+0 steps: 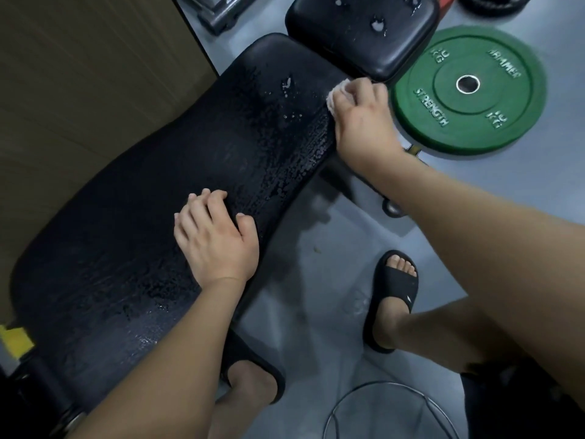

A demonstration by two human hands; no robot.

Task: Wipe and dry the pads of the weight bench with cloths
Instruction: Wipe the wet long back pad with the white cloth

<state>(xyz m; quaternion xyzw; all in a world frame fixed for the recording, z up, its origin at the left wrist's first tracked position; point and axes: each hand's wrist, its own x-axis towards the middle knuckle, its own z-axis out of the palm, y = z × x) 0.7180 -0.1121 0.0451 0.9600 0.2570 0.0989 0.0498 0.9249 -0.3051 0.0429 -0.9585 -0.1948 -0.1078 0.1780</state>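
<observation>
On the wet back pad (152,191), left hand (215,239) resting flat, right hand (364,118) clutching a mostly hidden cloth (336,92)

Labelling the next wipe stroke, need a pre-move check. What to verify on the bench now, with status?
1. Grip on cloth by right hand: ok.
2. Contact of cloth with long pad, at its far end: ok.
3. Brace: left hand rests on long pad: ok.
4. Dryness of long pad: not ok, droplets across it.
5. State of small pad: not ok, wet blobs on top.
</observation>
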